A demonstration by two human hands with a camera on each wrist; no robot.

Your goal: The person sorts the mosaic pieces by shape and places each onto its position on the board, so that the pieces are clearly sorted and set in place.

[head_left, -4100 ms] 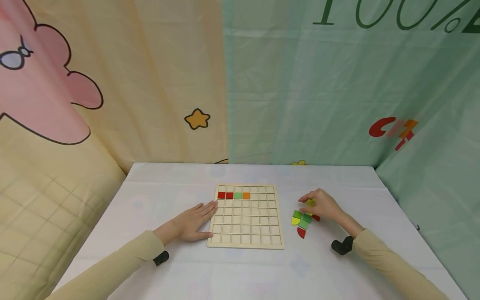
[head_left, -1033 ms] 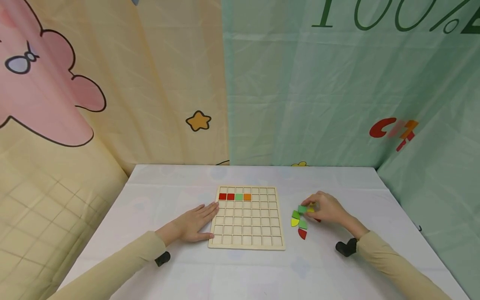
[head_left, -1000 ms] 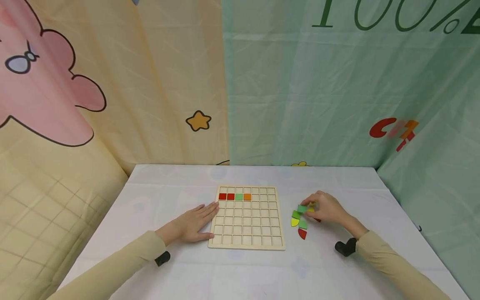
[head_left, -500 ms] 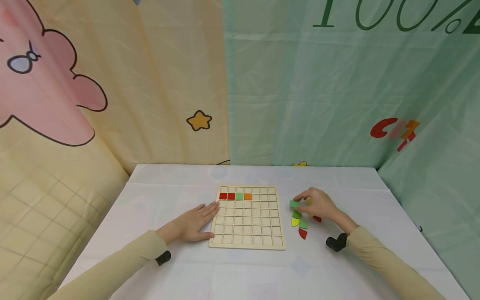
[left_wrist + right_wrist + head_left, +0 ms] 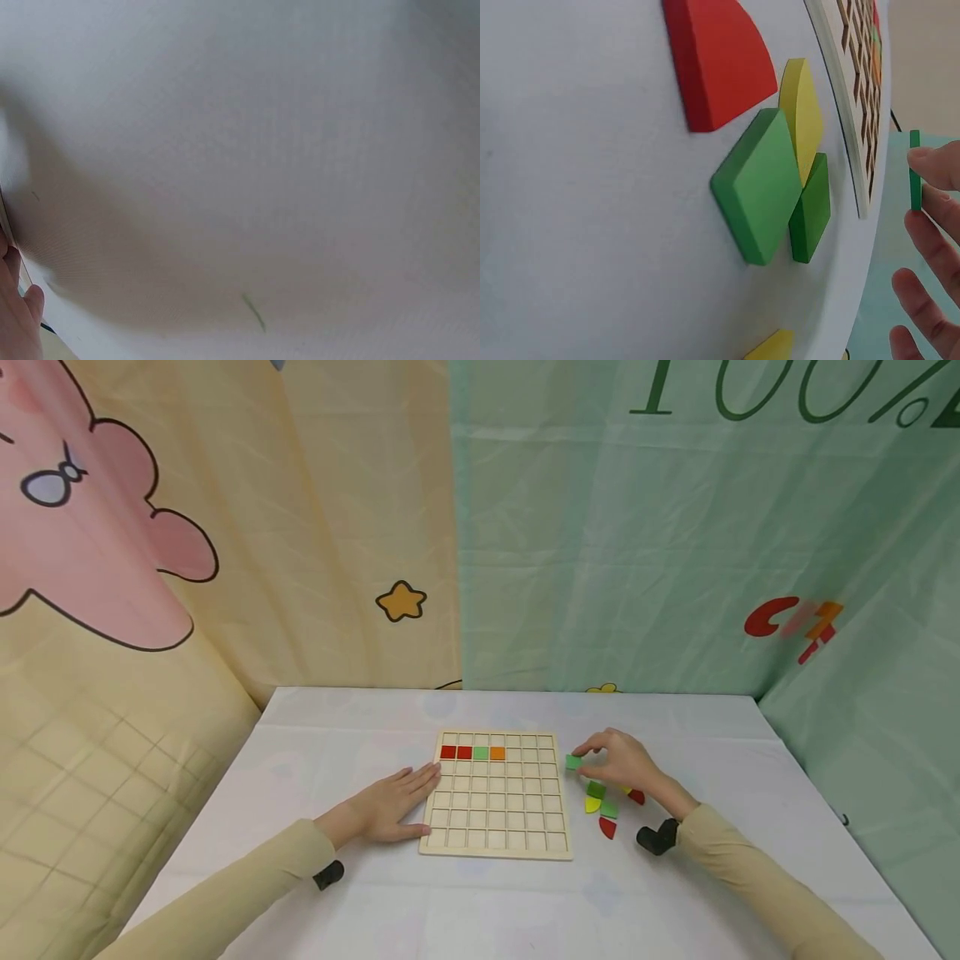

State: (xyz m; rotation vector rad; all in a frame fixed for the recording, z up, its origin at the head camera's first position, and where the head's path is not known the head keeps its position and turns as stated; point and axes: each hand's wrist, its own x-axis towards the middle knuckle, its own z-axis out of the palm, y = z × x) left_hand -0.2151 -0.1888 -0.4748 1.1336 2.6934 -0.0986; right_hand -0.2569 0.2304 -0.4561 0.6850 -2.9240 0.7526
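A wooden grid board (image 5: 495,857) lies on the table, with two red squares, a light green square (image 5: 481,753) and an orange square (image 5: 497,753) side by side in its second row from the far edge. My left hand (image 5: 382,806) rests flat against the board's left edge, fingers spread. Just right of the board, my right hand (image 5: 624,764) pinches a green square tile (image 5: 573,762) between thumb and fingertip. The right wrist view shows that green tile (image 5: 915,171) edge-on, lifted off the table. Only part of the left hand (image 5: 19,315) appears in the left wrist view.
Loose tiles lie below the right hand: a dark green square (image 5: 596,789), a yellow quarter-round (image 5: 592,805), a lighter green square (image 5: 608,809) and red quarter-rounds (image 5: 607,828). A white cloth (image 5: 480,914) covers the table, and printed curtains (image 5: 600,552) hang behind it.
The right hand has taken the green square from among the loose tiles and carried it left, close to the board's right edge. My left hand stays in place.
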